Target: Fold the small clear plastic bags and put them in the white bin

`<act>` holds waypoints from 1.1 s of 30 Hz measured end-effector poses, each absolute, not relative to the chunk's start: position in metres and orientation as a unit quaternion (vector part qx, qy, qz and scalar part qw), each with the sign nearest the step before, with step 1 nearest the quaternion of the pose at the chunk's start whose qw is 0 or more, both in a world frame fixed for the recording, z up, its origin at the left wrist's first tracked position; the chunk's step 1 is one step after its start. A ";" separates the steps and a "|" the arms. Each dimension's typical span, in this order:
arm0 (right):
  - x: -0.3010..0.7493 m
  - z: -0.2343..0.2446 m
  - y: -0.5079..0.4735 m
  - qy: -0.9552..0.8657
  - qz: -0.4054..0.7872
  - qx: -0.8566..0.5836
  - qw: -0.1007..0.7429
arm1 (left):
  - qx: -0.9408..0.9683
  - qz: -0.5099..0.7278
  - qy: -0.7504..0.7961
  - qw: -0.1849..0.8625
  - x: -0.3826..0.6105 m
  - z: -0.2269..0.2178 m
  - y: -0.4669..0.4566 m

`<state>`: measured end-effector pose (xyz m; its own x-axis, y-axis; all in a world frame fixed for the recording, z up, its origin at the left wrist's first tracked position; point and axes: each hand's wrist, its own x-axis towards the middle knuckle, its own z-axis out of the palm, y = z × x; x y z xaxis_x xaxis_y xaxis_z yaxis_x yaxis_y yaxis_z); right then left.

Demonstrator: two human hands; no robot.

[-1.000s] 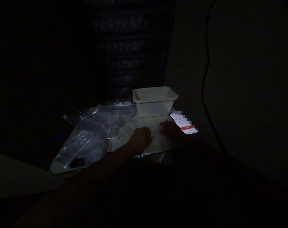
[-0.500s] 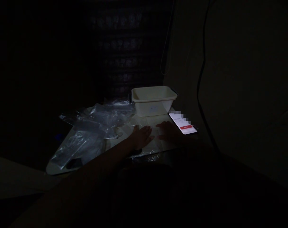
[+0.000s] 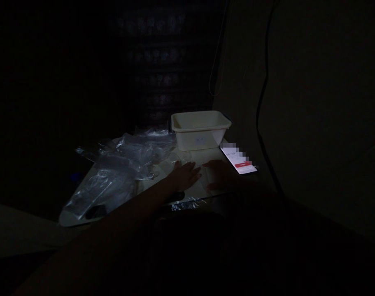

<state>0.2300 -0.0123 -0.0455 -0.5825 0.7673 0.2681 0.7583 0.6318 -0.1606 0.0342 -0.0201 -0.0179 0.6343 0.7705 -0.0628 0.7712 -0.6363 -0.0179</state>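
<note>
My left hand (image 3: 183,176) lies flat, palm down, with its fingers spread on a clear plastic sheet or bag. Its near end (image 3: 189,204) shows as a shiny, crinkled strip at the table's front edge. Close by on the right, my right hand (image 3: 220,174) rests low in deep shadow. Its thumb and a finger stand apart, pointing left, and I see nothing held between them. Left of my hands, several clear plastic bags (image 3: 138,152) lie in a loose, overlapping heap.
Behind my hands stands a cream plastic tub (image 3: 202,139) with dark handles. A lit phone (image 3: 241,163) lies at the right of the pale table (image 3: 66,218). Dark oval openings (image 3: 96,211) show near the front edge. A black cable (image 3: 261,102) hangs along the right wall.
My left hand's fingers have spread and shifted slightly right. The right hand has moved a little back toward me. The plastic at the front edge catches more light.
</note>
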 end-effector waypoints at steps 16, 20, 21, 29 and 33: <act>0.232 -0.056 -0.040 -0.918 -0.003 -0.357 0.169 | 0.906 -0.026 0.422 -0.002 0.033 -0.021 -0.021; 0.229 -0.050 -0.033 -0.890 0.035 -0.403 0.211 | 0.905 -0.017 0.425 0.007 0.032 -0.022 -0.020; 0.228 -0.048 -0.028 -0.879 0.051 -0.419 0.221 | 0.905 -0.014 0.425 0.010 0.032 -0.022 -0.020; 0.217 -0.028 -0.020 -0.876 0.030 -0.417 0.238 | 0.911 -0.007 0.413 -0.003 0.029 -0.021 -0.022; 0.225 -0.029 -0.047 -0.913 -0.053 -0.359 0.188 | 0.913 -0.008 0.408 -0.011 0.029 -0.024 -0.022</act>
<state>0.2247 -0.0468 -0.0291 -0.6720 0.6351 0.3808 0.6748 0.7370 -0.0384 0.0293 -0.0219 -0.0240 0.6664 0.7456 -0.0058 0.7452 -0.6663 -0.0262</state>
